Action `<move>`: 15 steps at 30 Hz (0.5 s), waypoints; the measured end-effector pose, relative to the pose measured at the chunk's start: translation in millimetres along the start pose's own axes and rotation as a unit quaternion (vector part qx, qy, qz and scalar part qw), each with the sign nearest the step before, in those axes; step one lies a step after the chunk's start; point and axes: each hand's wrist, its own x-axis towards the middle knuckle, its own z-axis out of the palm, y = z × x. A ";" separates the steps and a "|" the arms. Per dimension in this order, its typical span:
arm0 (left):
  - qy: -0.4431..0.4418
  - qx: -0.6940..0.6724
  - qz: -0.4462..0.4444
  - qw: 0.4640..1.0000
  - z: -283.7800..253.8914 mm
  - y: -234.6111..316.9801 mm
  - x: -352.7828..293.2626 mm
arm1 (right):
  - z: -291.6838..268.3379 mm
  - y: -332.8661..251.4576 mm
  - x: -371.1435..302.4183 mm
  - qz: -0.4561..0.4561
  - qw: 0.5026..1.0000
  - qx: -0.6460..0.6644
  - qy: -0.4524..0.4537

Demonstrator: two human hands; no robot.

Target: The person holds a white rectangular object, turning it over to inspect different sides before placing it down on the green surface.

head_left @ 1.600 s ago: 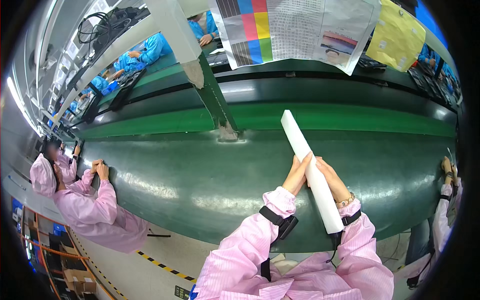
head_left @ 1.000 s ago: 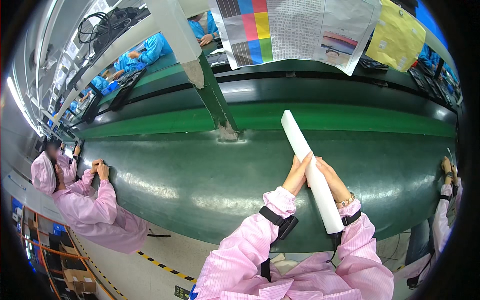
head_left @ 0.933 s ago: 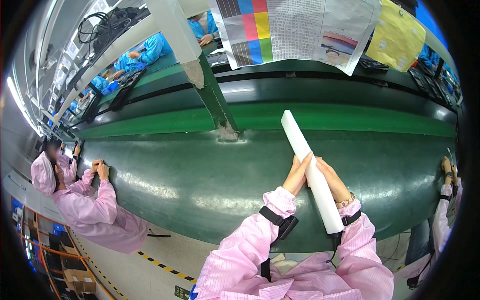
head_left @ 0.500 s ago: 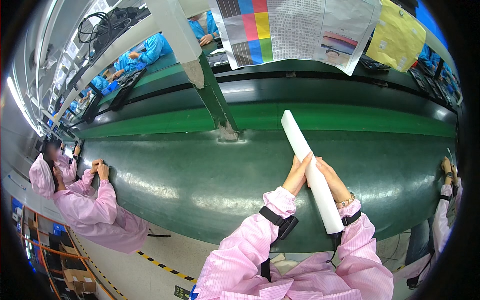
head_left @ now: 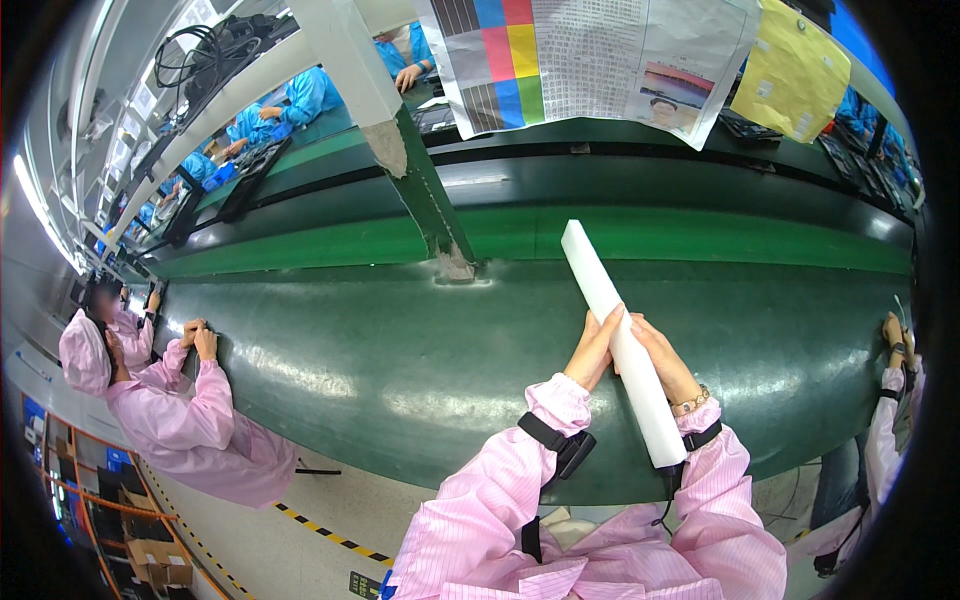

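A long white bar [head_left: 632, 350], straight-edged and smooth like a foam strip, is held at a slant between my two hands. Its far end points up and left over the green table [head_left: 470, 350]; its near end comes down beside my right cuff. My left hand [head_left: 593, 347] presses its left side, with the thumb along the edge. On the other side, the fingers of my right hand [head_left: 662, 358] lie against the bar. Some fingers of both hands are hidden beneath it. A dark cable [head_left: 668, 500] hangs by the near end.
A green-and-white post [head_left: 425, 190] rises from the table's far side. Printed sheets [head_left: 590, 70] and a yellow sheet [head_left: 792, 72] hang ahead. Pink-clad people [head_left: 190, 410] sit at the left, and another person's hand [head_left: 892, 330] rests at the right edge.
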 end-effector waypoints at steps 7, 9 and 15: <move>0.025 0.001 0.012 1.000 -0.1 -3.5 1.6 | 0.7 1.0 1.0 0.001 1.000 0.000 0.000; 0.021 -0.002 0.014 1.000 1.6 -1.1 0.5 | -0.1 1.6 1.2 0.001 1.000 -0.001 -0.001; -0.002 0.001 0.014 1.000 2.6 1.2 0.0 | 0.3 0.6 -0.2 0.005 1.000 -0.007 0.010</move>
